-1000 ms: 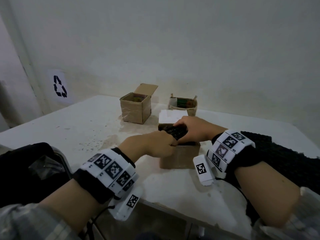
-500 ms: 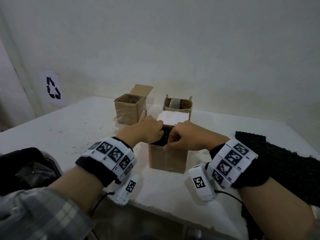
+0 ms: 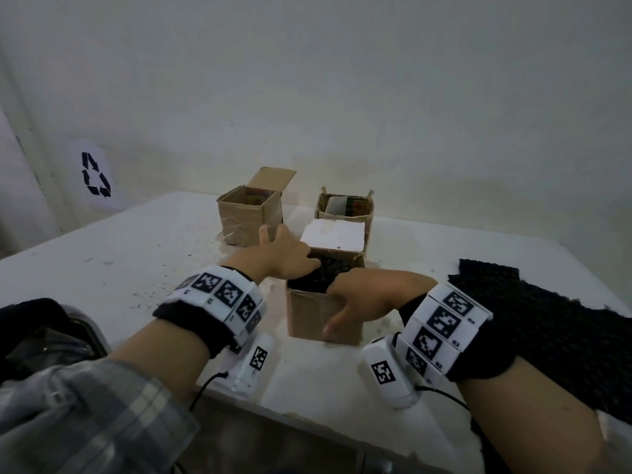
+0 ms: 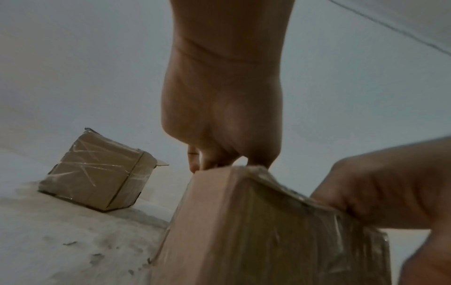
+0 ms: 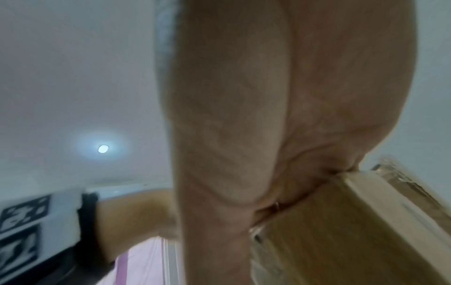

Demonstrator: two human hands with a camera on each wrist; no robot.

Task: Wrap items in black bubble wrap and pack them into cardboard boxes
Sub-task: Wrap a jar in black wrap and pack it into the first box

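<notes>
My left hand lies over the open top of the near cardboard box, fingers extended and pressing down on the black-wrapped item seated inside it; nothing is gripped. My right hand grips the box's near right rim, thumb down the front wall and fingers curled over the edge into the opening. The box stands on the white tabletop, its white-lined flap raised at 12 o'clock. Two more open boxes stand beyond: one at 11 o'clock, one at 12 o'clock just behind the flap. Loose black bubble wrap lies at 3 o'clock.

The left wrist view shows clear tape on the box walls and on the 11 o'clock box, detail the head view leaves faint. The right wrist view shows my palm hard against the box edge; the fingertips are hidden there.
</notes>
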